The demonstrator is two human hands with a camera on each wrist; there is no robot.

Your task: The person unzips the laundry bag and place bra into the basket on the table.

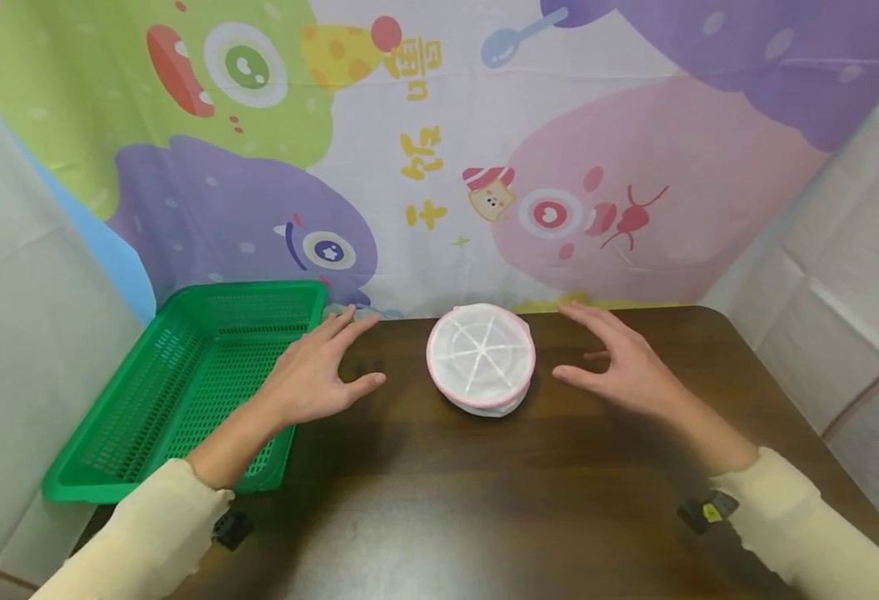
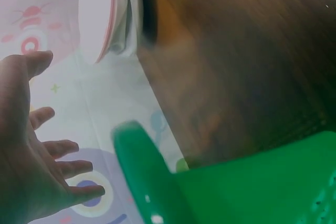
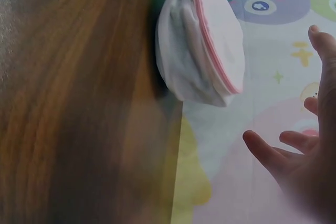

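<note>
A round white fabric bag (image 1: 481, 354) with pink trim and spoke-like lines on its top sits on the table, between my hands and touched by neither. My left hand (image 1: 317, 367) hovers to its left, fingers spread and holding nothing. To the right of the bag, the right hand (image 1: 619, 358) is also raised with loosely spread fingers and nothing in them. From the side, the right wrist view shows the bag (image 3: 197, 45) as low and soft-walled, with its pink edge around the top. Its contents, if any, are hidden.
A green perforated plastic basket (image 1: 109, 417) stands at the left of the brown wooden table (image 1: 484, 500), partly behind my left forearm. A cartoon-printed cloth (image 1: 424, 258) hangs along the table's far edge. Pale walls (image 1: 859, 275) flank both sides.
</note>
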